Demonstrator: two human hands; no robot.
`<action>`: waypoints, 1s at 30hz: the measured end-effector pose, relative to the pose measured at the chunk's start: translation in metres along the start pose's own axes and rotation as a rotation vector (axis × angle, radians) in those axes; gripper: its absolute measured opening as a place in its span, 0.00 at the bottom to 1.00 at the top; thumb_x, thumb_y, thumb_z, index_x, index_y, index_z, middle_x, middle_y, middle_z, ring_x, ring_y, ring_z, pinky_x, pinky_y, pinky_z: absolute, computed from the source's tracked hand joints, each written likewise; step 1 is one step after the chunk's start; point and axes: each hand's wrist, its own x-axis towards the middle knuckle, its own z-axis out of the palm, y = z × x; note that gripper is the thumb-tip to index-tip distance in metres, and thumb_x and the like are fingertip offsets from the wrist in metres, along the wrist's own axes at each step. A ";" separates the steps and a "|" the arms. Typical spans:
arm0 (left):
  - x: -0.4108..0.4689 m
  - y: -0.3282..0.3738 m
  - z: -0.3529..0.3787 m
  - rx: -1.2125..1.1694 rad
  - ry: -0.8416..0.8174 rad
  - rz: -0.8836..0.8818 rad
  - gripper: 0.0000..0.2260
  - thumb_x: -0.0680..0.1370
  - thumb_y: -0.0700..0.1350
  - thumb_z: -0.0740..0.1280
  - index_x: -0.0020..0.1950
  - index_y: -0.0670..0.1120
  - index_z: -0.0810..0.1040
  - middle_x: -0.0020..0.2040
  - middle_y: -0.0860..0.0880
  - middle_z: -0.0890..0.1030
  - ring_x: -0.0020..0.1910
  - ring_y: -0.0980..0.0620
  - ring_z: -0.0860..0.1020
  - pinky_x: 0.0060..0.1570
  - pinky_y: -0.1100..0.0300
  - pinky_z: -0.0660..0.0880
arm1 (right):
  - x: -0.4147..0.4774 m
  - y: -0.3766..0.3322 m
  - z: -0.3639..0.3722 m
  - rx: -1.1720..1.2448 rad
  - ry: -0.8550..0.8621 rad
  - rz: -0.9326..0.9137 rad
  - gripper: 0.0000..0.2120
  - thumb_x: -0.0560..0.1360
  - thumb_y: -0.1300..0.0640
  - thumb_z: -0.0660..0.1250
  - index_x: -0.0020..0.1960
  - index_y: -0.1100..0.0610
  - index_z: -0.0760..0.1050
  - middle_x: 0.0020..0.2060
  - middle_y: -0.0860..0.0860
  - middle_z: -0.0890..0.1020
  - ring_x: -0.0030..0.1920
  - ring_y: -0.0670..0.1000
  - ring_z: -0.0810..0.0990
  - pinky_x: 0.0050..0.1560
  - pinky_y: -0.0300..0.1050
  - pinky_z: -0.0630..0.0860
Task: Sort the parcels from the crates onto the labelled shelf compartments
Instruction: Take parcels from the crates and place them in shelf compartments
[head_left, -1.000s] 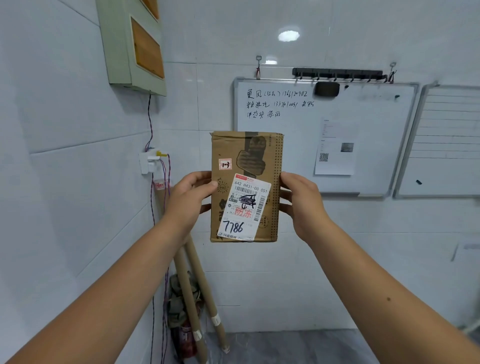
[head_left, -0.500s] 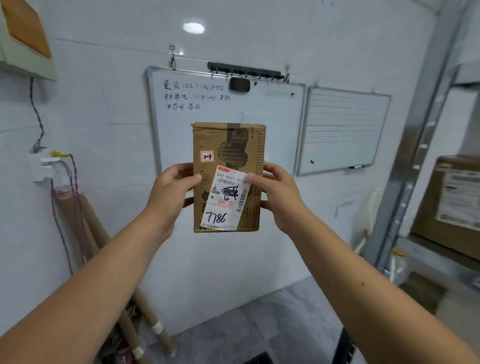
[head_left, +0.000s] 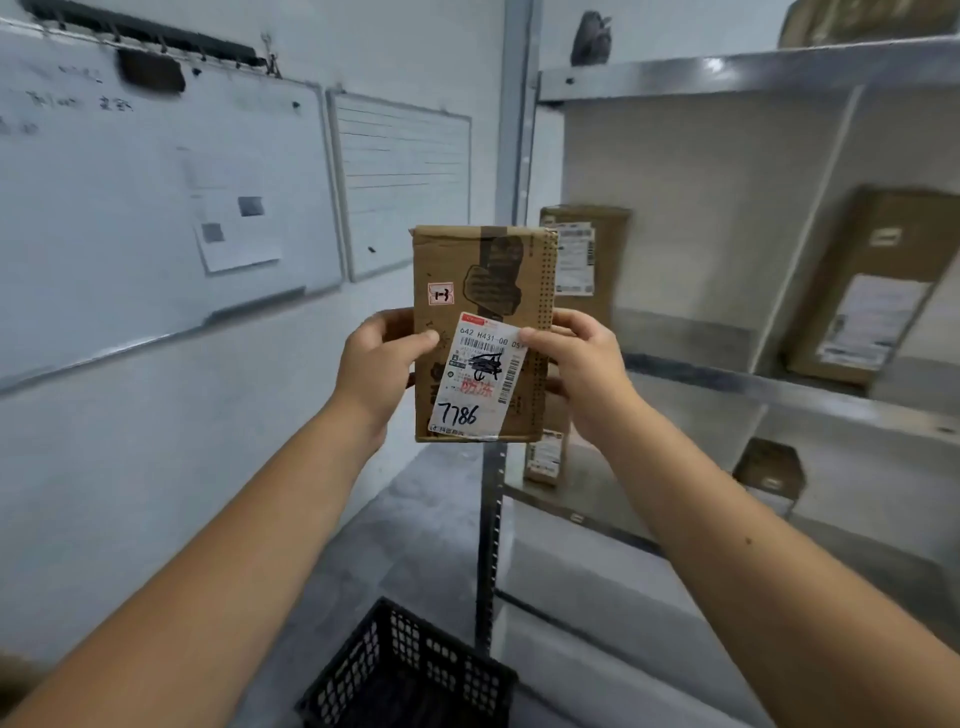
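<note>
While parcel is held upright between both hands, long axis vertical, left edge is gripped by left hand, right edge by right hand; shelf is found beyond right hand, crate below both.

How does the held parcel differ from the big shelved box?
The small brown cardboard parcel is gripped upright by left hand and right hand; the large brown cardboard box stands on the metal shelf. The parcel's label reads 7786; the box's is blurred. Both carry white labels.
</note>
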 end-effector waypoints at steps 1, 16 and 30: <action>-0.004 -0.003 0.016 -0.012 -0.042 -0.010 0.07 0.81 0.42 0.68 0.58 0.49 0.82 0.50 0.52 0.88 0.53 0.48 0.85 0.52 0.49 0.81 | -0.011 -0.001 -0.019 -0.015 0.044 -0.001 0.14 0.77 0.62 0.74 0.62 0.58 0.79 0.51 0.54 0.88 0.48 0.54 0.89 0.46 0.51 0.85; -0.130 0.012 0.283 -0.052 -0.573 0.081 0.10 0.79 0.42 0.73 0.58 0.52 0.79 0.57 0.48 0.85 0.57 0.46 0.84 0.59 0.44 0.81 | -0.187 -0.033 -0.293 -0.373 0.570 -0.153 0.19 0.68 0.46 0.74 0.58 0.49 0.79 0.54 0.50 0.85 0.55 0.54 0.85 0.52 0.58 0.86; -0.338 0.043 0.515 -0.051 -0.810 0.306 0.14 0.78 0.45 0.75 0.61 0.52 0.76 0.55 0.57 0.82 0.56 0.55 0.82 0.49 0.56 0.83 | -0.370 -0.067 -0.532 -0.550 0.890 -0.232 0.19 0.73 0.57 0.76 0.59 0.46 0.73 0.50 0.43 0.83 0.51 0.45 0.83 0.51 0.51 0.85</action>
